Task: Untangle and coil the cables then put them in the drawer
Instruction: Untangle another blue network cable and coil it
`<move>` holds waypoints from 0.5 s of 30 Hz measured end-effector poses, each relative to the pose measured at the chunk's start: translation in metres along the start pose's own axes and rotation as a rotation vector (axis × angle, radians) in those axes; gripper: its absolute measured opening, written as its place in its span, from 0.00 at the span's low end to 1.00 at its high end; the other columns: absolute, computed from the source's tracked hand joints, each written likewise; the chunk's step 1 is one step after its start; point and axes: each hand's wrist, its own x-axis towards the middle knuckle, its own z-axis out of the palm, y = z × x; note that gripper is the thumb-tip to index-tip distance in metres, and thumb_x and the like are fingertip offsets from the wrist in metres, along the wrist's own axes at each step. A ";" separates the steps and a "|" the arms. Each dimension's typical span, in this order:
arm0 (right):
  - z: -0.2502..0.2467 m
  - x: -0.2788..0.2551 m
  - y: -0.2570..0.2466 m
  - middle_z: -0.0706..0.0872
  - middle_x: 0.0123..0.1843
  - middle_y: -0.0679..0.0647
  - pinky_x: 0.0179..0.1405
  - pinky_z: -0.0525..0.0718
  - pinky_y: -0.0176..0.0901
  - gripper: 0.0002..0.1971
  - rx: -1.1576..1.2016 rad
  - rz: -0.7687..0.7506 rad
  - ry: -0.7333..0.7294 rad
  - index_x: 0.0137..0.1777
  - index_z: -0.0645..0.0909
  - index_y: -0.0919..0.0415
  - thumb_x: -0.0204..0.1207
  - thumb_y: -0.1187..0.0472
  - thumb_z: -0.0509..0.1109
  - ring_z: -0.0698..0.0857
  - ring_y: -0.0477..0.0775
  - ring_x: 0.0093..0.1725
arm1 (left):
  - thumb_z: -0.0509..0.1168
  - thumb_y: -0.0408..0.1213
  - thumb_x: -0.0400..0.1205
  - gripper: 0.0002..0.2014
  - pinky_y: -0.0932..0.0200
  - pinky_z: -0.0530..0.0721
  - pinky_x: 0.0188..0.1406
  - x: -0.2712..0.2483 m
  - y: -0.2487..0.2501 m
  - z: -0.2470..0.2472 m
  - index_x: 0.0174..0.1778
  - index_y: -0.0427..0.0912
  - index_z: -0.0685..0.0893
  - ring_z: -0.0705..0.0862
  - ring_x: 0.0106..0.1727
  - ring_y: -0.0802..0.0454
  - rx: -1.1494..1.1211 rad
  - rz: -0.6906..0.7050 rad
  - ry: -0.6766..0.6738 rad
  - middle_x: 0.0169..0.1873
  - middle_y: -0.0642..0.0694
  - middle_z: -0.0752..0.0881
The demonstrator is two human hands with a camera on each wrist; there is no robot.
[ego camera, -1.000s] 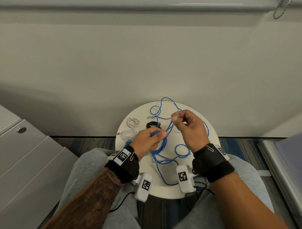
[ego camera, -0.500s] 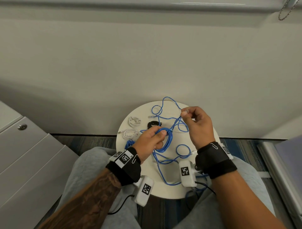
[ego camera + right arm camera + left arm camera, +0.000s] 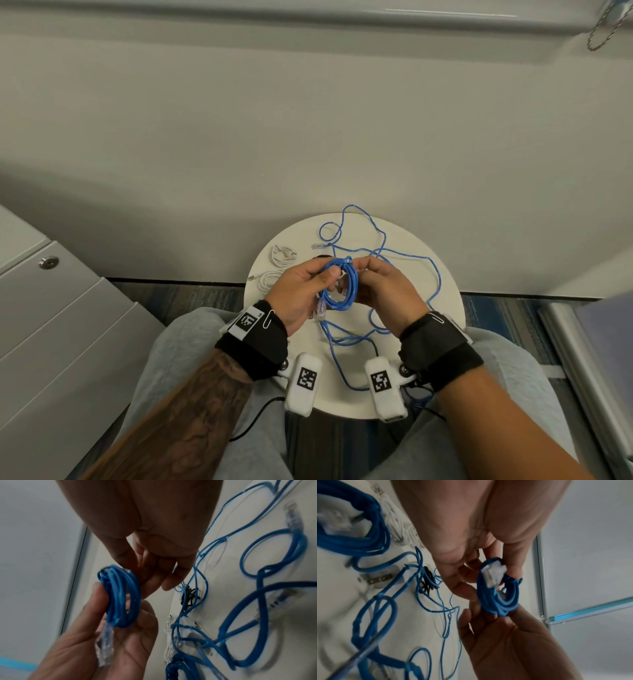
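Observation:
A thin blue cable is wound into a small coil [image 3: 339, 286] held upright above the round white table [image 3: 442, 329]. My left hand [image 3: 330, 274] grips the coil's near left side, thumb on top, and a clear plug [image 3: 320, 310] hangs below it. Across from it, my right hand [image 3: 359, 270] pinches the coil's far top edge. In the left wrist view the coil [image 3: 500, 601] sits between both hands, a plug [image 3: 494, 574] lying against it. The right wrist view shows the coil [image 3: 120, 597] in the left palm. More blue cable [image 3: 435, 274] lies loose on the table.
Two coiled white cables [image 3: 282, 255] [image 3: 270, 278] lie on the table's left. A black coil [image 3: 188, 596] sits under loose blue loops. Another thick blue coil [image 3: 359, 534] lies near my left wrist. A grey drawer cabinet [image 3: 68, 318] with a lock [image 3: 48, 262] stands at left.
My right hand, which held the cable's end out to the right, has come back to the coil. The last loose stretch is now wound in, and both hands hold the coil higher.

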 end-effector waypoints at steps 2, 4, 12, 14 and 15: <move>-0.003 0.001 0.002 0.90 0.53 0.69 0.62 0.87 0.57 0.13 0.045 0.035 0.017 0.60 0.84 0.72 0.84 0.65 0.64 0.89 0.63 0.51 | 0.66 0.34 0.82 0.14 0.45 0.83 0.64 -0.001 -0.001 -0.001 0.62 0.38 0.85 0.85 0.58 0.40 0.015 0.008 0.011 0.58 0.29 0.85; -0.002 -0.002 0.002 0.91 0.52 0.66 0.63 0.86 0.56 0.15 0.072 0.039 0.001 0.59 0.86 0.70 0.84 0.58 0.66 0.89 0.62 0.53 | 0.65 0.31 0.83 0.11 0.44 0.84 0.63 -0.001 -0.001 -0.001 0.60 0.41 0.86 0.86 0.60 0.41 0.037 0.010 0.036 0.59 0.34 0.87; 0.007 -0.007 0.004 0.90 0.44 0.57 0.63 0.86 0.51 0.18 0.010 0.092 -0.140 0.52 0.85 0.68 0.83 0.50 0.67 0.89 0.57 0.48 | 0.65 0.34 0.85 0.10 0.45 0.84 0.65 0.005 -0.009 -0.002 0.55 0.53 0.88 0.87 0.60 0.42 0.383 0.127 0.044 0.54 0.41 0.90; 0.008 -0.008 0.005 0.91 0.45 0.56 0.64 0.84 0.51 0.18 0.097 0.164 -0.150 0.58 0.86 0.64 0.88 0.51 0.62 0.89 0.55 0.49 | 0.62 0.30 0.86 0.13 0.49 0.84 0.63 0.007 -0.007 -0.002 0.61 0.49 0.85 0.87 0.54 0.47 0.446 0.161 -0.031 0.53 0.37 0.87; 0.008 -0.009 0.005 0.90 0.42 0.52 0.64 0.83 0.51 0.17 0.133 0.192 -0.151 0.59 0.86 0.61 0.89 0.51 0.60 0.89 0.51 0.45 | 0.60 0.29 0.87 0.14 0.53 0.84 0.62 0.007 -0.006 -0.002 0.64 0.48 0.83 0.86 0.52 0.51 0.475 0.171 -0.083 0.53 0.36 0.85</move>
